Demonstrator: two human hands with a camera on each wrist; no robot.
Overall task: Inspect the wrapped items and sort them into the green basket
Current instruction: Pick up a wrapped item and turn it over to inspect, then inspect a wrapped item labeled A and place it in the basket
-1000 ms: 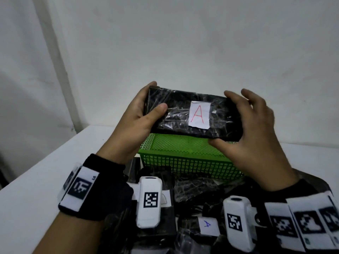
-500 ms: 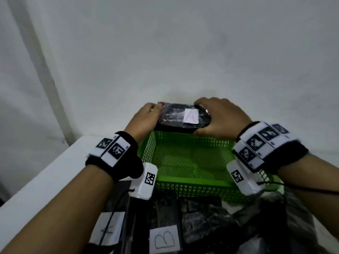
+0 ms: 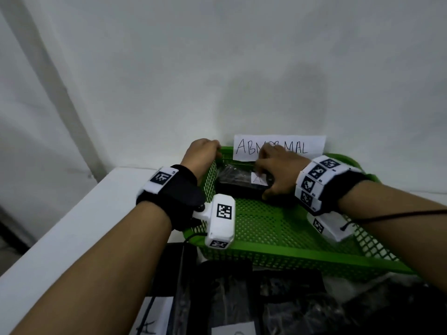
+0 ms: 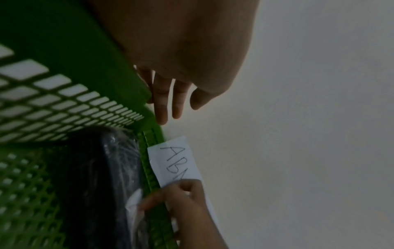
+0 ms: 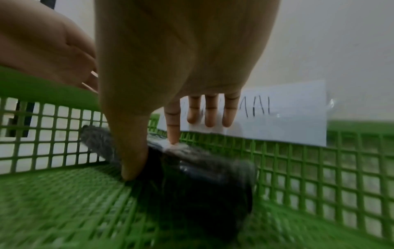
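Note:
A black plastic-wrapped item (image 3: 235, 181) (image 4: 95, 176) (image 5: 202, 176) with a white "A" label lies inside the green basket (image 3: 290, 251) (image 4: 64, 42) (image 5: 319, 168), in its far left corner. My right hand (image 3: 275, 172) (image 5: 152, 158) pinches it, thumb against the near side and index finger on top; the other fingers are straight. My left hand (image 3: 202, 153) (image 4: 170, 101) hangs at the basket's far left rim with relaxed fingers, holding nothing. A paper sign reading "ABNORMAL" (image 3: 302, 146) (image 4: 177, 160) (image 5: 287, 118) stands on the far rim.
Several more black wrapped items (image 3: 242, 298) with white paper labels lie just in front of the basket. The white table (image 3: 60, 226) runs off to the left. A white wall (image 3: 242, 68) rises directly behind the basket.
The wrapped item came down from above the far rim into the basket. My left hand let go of it and moved to the left rim. The sign has come into view.

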